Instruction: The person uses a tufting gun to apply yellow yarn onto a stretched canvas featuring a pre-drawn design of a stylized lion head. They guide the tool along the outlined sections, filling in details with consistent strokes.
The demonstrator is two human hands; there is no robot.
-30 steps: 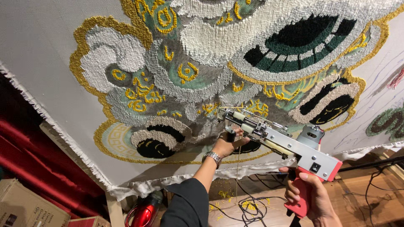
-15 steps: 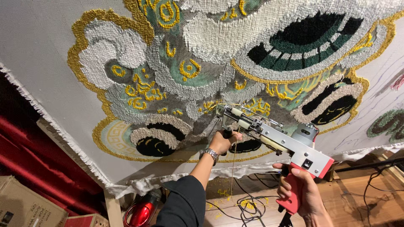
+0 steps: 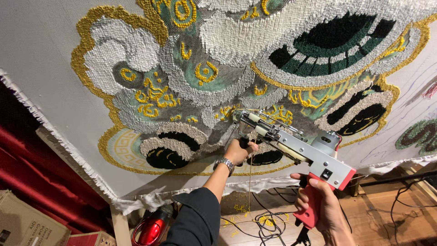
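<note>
A tufting gun [image 3: 296,146] with a silver metal body and a red handle points its needle tip at a stretched white cloth [image 3: 50,59] bearing a tufted design [image 3: 236,68] in gold, grey, teal and black yarn. My left hand [image 3: 239,152], with a wristwatch and a black sleeve, grips the gun's front black handle close to the cloth. My right hand [image 3: 318,205] wraps around the red rear handle. A thin yarn strand [image 3: 249,182] hangs down below the gun.
The cloth's frayed lower edge is fixed on a wooden frame [image 3: 119,223]. Below lie black cables [image 3: 264,223] and yellow yarn scraps on a wooden floor, a red appliance [image 3: 152,230], cardboard boxes [image 3: 27,225] at bottom left and a red curtain [image 3: 27,159].
The gun and both hands have shifted slightly to the right and down along the cloth. The grip of both hands is unchanged.
</note>
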